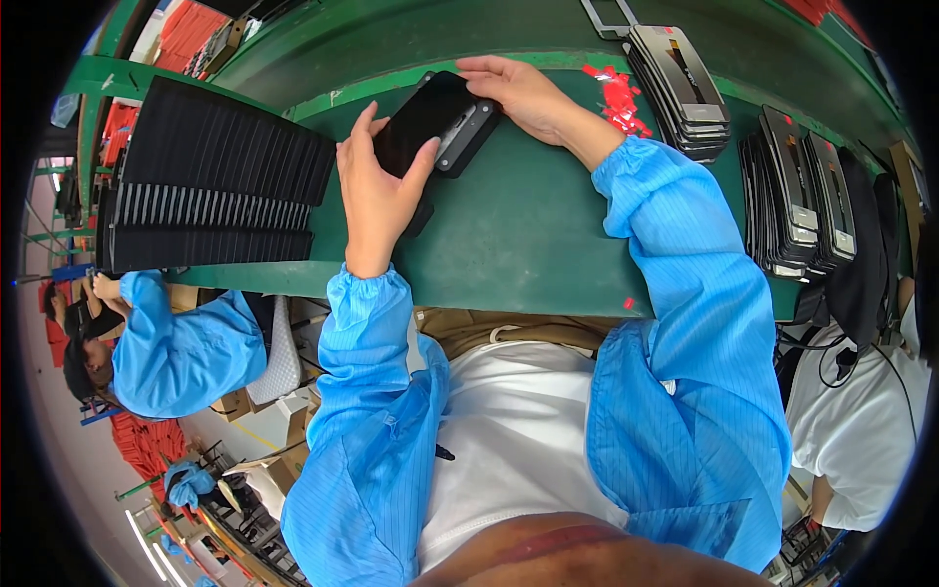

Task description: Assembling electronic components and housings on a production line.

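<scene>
Near the top middle of the frame, on the green work table (528,235), the left hand (377,191) and right hand (523,93) both clamp the flat black glossy phone panel (423,117), which looks light, stiff, slippery and breakable, so its edges seem safest to hold.

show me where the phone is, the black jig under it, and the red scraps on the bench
phone (423,119): head view, middle of its dark screen.
jig (469,132): head view, its right end.
red scraps (616,98): head view, middle of the pile.
</scene>
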### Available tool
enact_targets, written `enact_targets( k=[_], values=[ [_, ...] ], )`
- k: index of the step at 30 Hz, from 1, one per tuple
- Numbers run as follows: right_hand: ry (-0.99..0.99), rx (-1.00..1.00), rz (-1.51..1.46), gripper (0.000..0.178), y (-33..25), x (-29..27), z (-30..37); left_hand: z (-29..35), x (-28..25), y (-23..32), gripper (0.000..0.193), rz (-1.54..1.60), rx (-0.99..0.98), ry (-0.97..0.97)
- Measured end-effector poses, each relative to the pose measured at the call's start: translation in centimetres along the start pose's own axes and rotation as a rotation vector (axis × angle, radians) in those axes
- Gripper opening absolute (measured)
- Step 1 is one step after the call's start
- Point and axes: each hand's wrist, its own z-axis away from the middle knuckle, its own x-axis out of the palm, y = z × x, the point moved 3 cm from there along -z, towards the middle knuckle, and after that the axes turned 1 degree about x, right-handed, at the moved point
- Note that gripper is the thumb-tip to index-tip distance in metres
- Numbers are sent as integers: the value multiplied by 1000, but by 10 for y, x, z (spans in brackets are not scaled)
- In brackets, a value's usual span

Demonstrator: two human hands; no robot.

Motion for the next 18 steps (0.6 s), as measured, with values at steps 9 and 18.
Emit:
enact_targets(
  k=[9, 18],
  values=[
    [-30, -18, 52, 54, -1, -1, 1, 13, -6, 0, 76, -40, 43, 71],
    [-19, -17, 33, 56, 0, 2, -3, 19, -7, -5, 74, -1, 34, 125]
  ],
)
